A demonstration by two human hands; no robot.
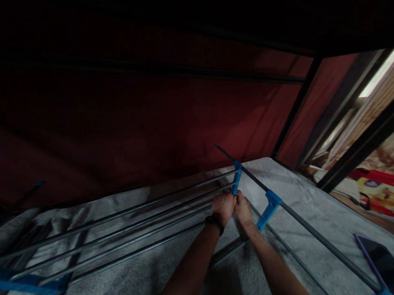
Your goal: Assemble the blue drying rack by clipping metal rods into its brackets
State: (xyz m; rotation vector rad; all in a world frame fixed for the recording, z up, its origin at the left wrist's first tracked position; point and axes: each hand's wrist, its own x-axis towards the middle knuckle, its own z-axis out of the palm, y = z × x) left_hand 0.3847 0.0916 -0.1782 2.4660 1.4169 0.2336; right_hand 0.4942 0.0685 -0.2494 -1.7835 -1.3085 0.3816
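A rack of several long grey metal rods (128,228) lies across a grey carpet (303,190). Blue plastic connectors join the rods. My left hand (223,207), with a black band at the wrist, is closed around the rod ends at a blue connector (236,177). My right hand (242,207) is closed beside it, gripping the same connector's lower end. The two hands touch. A second blue connector (269,208) sits on a long dark rod (311,229) just right of my right hand.
A dark red fabric wall (150,119) with black frame bars (296,104) rises behind the rack. A dark phone (385,261) lies on the carpet at the lower right. Another blue connector (23,285) is at the far left. Colourful items (381,187) lie beyond the frame at right.
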